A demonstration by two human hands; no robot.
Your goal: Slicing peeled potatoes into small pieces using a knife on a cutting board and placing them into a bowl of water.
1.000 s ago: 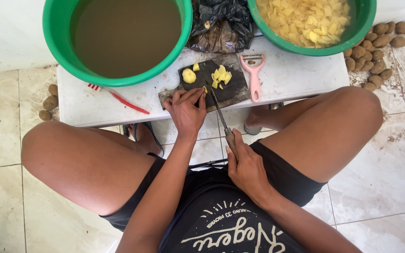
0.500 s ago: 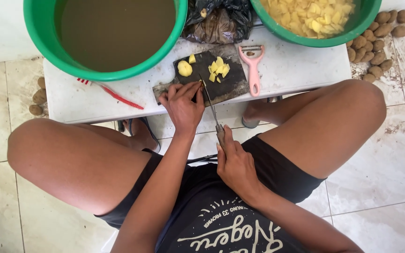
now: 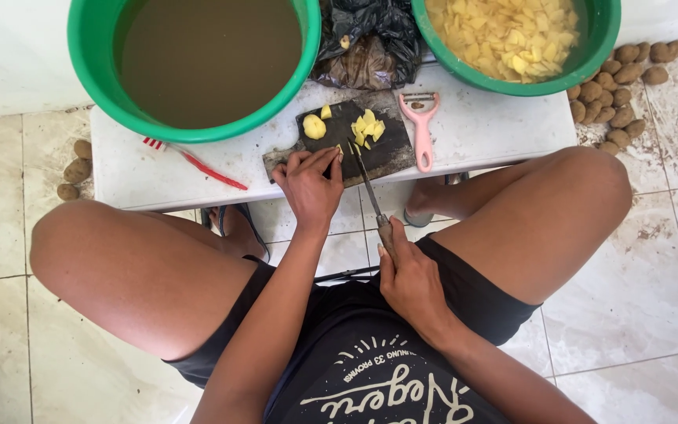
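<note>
Tight board, open table edges

Two green basins [image 3: 88, 47] and a black bag [image 3: 370, 31] wall the far side; the pink peeler [image 3: 421, 129] crowds the cutting board [image 3: 339, 149] right; bare tabletop [image 3: 504, 126] lies beyond.

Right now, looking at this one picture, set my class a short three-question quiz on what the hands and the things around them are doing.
1. True or false: the right hand holds a knife.
2. What does the left hand rest on: A) pink peeler, B) dark cutting board, C) red toothbrush?
3. Which green basin holds cut yellow pieces: the one above the left hand or the right?

Key: 1 true. 2 B. 3 the right basin; the left basin holds murky water.
</note>
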